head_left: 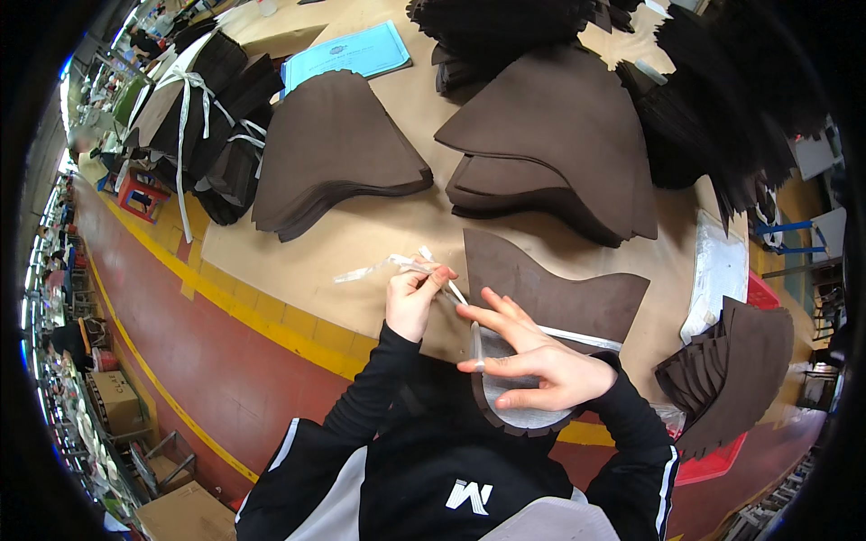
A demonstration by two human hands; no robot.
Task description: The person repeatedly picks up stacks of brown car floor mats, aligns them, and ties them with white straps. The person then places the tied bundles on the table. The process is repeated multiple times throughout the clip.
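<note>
My left hand (408, 305) pinches a thin white tape (363, 271) between thumb and fingers, and a loose end sticks out to the left. My right hand (550, 368) is open, fingers spread and lying over a curved dark brown panel (552, 279) at the table's near edge. Near its fingertips, a strip of the tape runs along the left edge of the panel's folded-over part, whose grey backing (505, 413) shows below the hand. A straight white strip (582, 339) crosses the brown panel just beyond my right hand. My right hand hides part of the panel.
Stacks of brown panels stand beyond at left (338, 144) and right (559, 135). A bundle tied with white strips (198, 117) is at far left, near a blue booklet (347, 56). Fanned brown pieces (735, 374) lie at right over a red crate (713, 462).
</note>
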